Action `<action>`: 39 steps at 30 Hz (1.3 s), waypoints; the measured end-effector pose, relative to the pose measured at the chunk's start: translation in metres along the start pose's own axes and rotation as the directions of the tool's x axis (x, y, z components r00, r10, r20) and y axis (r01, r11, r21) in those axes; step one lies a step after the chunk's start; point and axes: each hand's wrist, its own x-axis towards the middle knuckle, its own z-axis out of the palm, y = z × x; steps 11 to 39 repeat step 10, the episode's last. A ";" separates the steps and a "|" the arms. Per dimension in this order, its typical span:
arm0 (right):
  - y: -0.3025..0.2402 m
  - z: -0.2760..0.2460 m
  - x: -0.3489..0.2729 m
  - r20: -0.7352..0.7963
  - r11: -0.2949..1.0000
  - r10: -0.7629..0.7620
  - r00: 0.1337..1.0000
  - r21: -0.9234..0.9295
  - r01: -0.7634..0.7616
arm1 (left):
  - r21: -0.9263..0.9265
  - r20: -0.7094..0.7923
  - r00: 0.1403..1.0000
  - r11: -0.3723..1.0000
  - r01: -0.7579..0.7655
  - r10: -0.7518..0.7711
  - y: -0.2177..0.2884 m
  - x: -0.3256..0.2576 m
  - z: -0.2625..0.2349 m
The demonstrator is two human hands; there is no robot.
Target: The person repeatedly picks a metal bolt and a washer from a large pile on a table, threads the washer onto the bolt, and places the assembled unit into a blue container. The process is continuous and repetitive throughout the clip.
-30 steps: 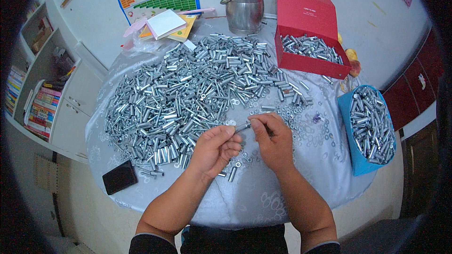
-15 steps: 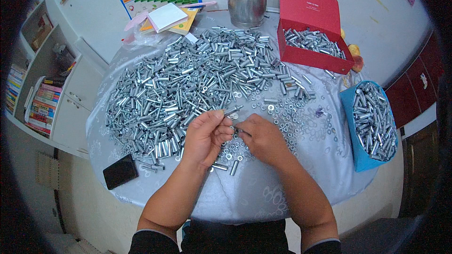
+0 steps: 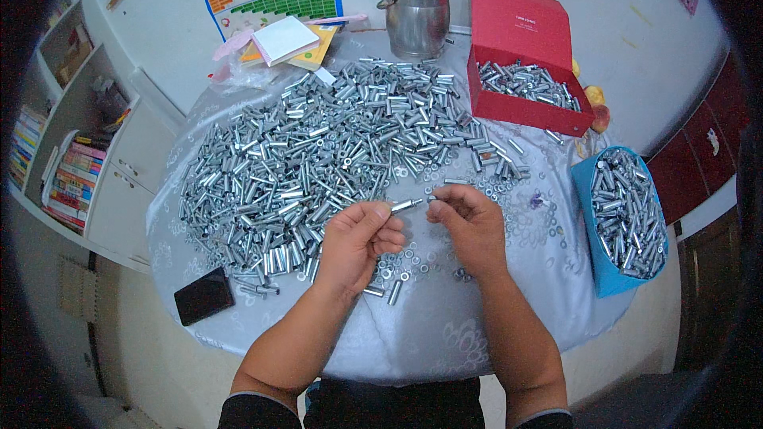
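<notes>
Between the thumb and fingers of my left hand (image 3: pixel 358 240) is a metal sleeve anchor bolt (image 3: pixel 407 206), its thin end pointing right. My right hand (image 3: pixel 473 226) is just right of that end, with thumb and forefinger pinching a small metal ring (image 3: pixel 431 198), a washer or a nut; I cannot make out which. A narrow gap separates ring and bolt tip. Beyond my hands spreads a large heap of metal sleeves and bolts (image 3: pixel 318 139). Loose washers (image 3: pixel 409 258) lie under and around both hands, partly hidden by them.
A blue fabric bin (image 3: pixel 588 226) full of anchors stands at the right. Behind it is an open red box (image 3: pixel 532 111) holding more. A metal canister (image 3: pixel 417 16), notebooks (image 3: pixel 284 40) and a plastic bag (image 3: pixel 238 71) are at the back; a black phone (image 3: pixel 204 296) lies front left.
My right hand has lifted from the washers and moved up beside the bolt's tip, now with a small ring in its pinch. My left hand has shifted slightly right with the bolt.
</notes>
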 end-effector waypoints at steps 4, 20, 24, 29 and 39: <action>-0.006 0.008 -0.005 -0.007 0.999 -0.043 0.999 0.033 0.043 | 0.045 -0.032 0.999 0.999 0.009 -0.007 0.000 0.000 0.004; -0.002 0.008 -0.007 0.020 0.993 -0.121 0.992 -0.012 0.121 | 0.070 -0.022 1.000 0.998 0.000 0.002 0.000 -0.001 0.005; -0.002 0.008 -0.007 0.020 0.993 -0.121 0.992 -0.012 0.121 | 0.070 -0.022 1.000 0.998 0.000 0.002 0.000 -0.001 0.005; -0.002 0.008 -0.007 0.020 0.993 -0.121 0.992 -0.012 0.121 | 0.070 -0.022 1.000 0.998 0.000 0.002 0.000 -0.001 0.005; -0.002 0.008 -0.007 0.020 0.993 -0.121 0.992 -0.012 0.121 | 0.070 -0.022 1.000 0.998 0.000 0.002 0.000 -0.001 0.005</action>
